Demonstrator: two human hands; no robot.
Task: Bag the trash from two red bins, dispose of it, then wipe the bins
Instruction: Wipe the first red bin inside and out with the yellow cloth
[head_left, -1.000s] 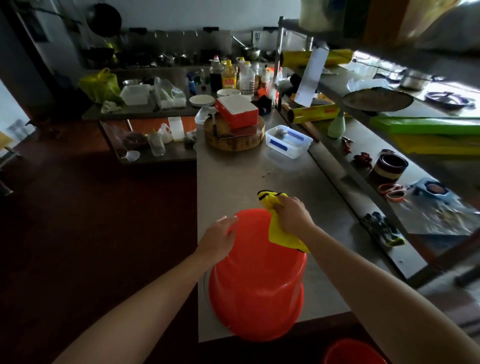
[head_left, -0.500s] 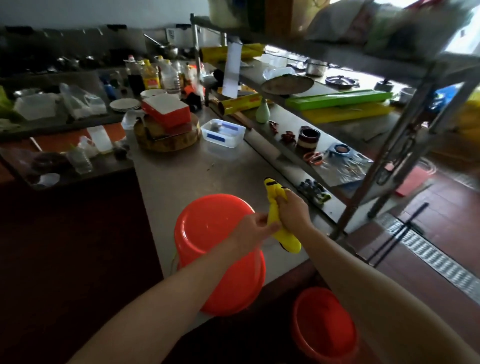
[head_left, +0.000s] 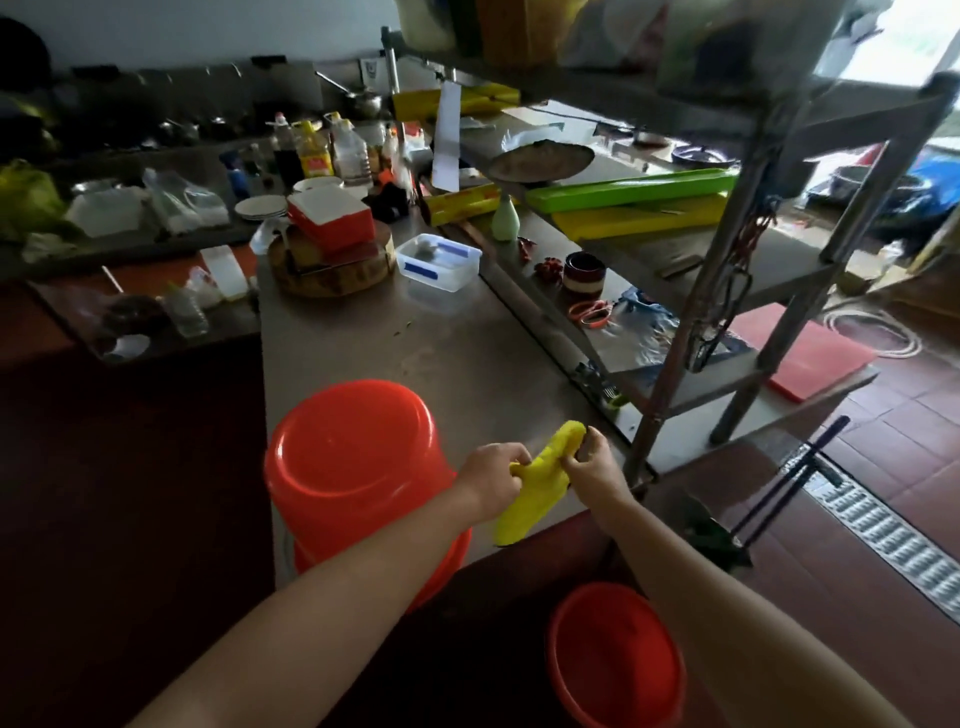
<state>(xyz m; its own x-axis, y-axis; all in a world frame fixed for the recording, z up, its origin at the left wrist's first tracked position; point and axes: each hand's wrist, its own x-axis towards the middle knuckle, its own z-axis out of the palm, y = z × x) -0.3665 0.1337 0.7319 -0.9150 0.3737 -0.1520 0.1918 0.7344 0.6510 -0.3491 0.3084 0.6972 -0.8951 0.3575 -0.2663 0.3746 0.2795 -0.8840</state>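
One red bin (head_left: 358, 478) stands upside down on the steel counter (head_left: 467, 358) near its front edge. A second red bin (head_left: 615, 660) stands upright on the floor below the counter, its mouth facing up. Between the two, over the counter edge, a yellow cloth (head_left: 540, 483) hangs stretched between both hands. My left hand (head_left: 493, 473) grips its lower left part just right of the overturned bin. My right hand (head_left: 592, 462) pinches its upper end.
A round wooden chopping board with a red box (head_left: 332, 244) and a clear plastic tub (head_left: 439, 260) sit further back on the counter. A metal shelf rack (head_left: 727, 291) with cluttered shelves stands right. A floor drain grate (head_left: 883, 535) runs along the tiled floor.
My left hand left the overturned bin and took hold of the cloth with the right. The cloth came off the bin toward the counter edge. The view swung right, showing the floor bin.
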